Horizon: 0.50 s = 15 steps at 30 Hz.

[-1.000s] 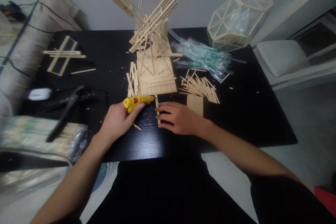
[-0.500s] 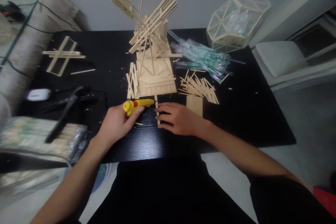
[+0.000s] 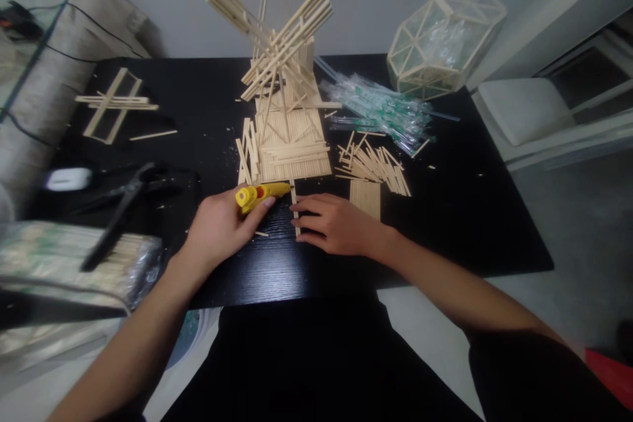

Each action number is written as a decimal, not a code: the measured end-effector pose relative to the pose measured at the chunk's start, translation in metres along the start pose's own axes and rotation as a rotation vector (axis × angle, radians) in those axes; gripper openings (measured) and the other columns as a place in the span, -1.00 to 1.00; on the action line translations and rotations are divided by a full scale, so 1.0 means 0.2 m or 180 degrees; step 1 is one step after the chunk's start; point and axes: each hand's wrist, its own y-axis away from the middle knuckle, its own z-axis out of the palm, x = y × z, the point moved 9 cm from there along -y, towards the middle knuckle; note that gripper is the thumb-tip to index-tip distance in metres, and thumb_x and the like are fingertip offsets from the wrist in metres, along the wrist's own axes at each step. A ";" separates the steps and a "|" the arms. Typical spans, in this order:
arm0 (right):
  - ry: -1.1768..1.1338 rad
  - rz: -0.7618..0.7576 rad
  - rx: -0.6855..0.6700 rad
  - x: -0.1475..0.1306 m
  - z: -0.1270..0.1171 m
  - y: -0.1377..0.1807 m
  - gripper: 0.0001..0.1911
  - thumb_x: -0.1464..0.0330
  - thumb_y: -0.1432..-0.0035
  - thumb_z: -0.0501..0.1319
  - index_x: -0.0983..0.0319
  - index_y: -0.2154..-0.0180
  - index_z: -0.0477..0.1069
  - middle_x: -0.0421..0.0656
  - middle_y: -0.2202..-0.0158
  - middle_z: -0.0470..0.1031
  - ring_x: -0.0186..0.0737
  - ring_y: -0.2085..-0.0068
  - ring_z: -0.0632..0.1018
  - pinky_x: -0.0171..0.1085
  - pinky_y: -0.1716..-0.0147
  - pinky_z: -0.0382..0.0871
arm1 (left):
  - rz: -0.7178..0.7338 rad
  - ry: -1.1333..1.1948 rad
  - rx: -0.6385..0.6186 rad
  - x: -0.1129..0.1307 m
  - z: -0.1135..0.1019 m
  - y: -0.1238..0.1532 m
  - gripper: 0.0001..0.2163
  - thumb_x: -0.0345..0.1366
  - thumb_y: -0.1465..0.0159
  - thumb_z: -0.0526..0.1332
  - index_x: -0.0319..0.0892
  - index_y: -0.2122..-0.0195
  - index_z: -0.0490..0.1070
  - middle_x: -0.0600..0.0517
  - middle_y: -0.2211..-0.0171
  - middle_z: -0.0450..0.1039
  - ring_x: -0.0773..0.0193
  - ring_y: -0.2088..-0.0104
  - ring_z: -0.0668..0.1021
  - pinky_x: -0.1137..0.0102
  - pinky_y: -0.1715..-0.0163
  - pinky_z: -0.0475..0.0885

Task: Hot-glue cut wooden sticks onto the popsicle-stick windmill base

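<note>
My left hand (image 3: 220, 224) is closed around a yellow glue gun (image 3: 254, 195), whose nozzle points right. The nozzle tip is at the upper part of a narrow wooden stick (image 3: 293, 192) lying upright in view on the black table. My right hand (image 3: 336, 224) holds that stick against the table with its fingertips along its right side. Just beyond both hands stands a wooden windmill model (image 3: 294, 125) with crossed blades and a slatted base. To the right of my right hand lies a small panel of joined sticks (image 3: 366, 200).
Loose cut sticks (image 3: 378, 168) lie right of the model, with plastic-wrapped glue sticks (image 3: 383, 109) behind them. A faceted wooden-framed piece (image 3: 445, 43) stands at the back right. Pliers (image 3: 119, 214), a white case (image 3: 69, 179), a wooden frame (image 3: 113, 104) and a stick pack (image 3: 44, 257) are left.
The glue gun tip has shifted slightly up along the stick. My right hand stays in place on the stick. The view has moved a little.
</note>
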 end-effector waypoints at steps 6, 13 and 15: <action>-0.0018 0.0001 0.0008 0.00 0.00 0.00 -0.77 0.29 -0.43 0.29 0.29 0.03 0.63 0.06 -0.15 0.60 0.02 -0.21 0.58 0.03 -0.24 0.50 | -0.0092 -0.0019 0.0142 -0.02 -0.02 -0.02 -0.63 0.05 -0.42 0.17 -0.11 0.39 0.46 0.05 0.52 0.46 0.22 0.54 0.53 0.35 0.50 0.31; -0.0081 0.0042 -0.0019 0.00 0.00 0.00 -0.77 0.30 -0.43 0.29 0.29 0.03 0.64 0.08 -0.15 0.60 0.03 -0.21 0.58 0.05 -0.23 0.51 | -0.0021 -0.0078 0.0072 -0.02 0.00 -0.03 -0.63 0.05 -0.43 0.17 -0.12 0.35 0.50 0.03 0.48 0.51 0.21 0.51 0.57 0.36 0.48 0.34; -0.0042 0.0032 -0.0004 0.00 0.00 0.00 -0.77 0.29 -0.44 0.28 0.28 0.03 0.63 0.06 -0.16 0.60 0.02 -0.21 0.58 0.03 -0.22 0.51 | 0.0037 -0.0038 -0.0015 -0.01 0.00 -0.03 -0.64 0.04 -0.44 0.16 -0.11 0.28 0.55 0.03 0.45 0.54 0.19 0.47 0.60 0.36 0.46 0.37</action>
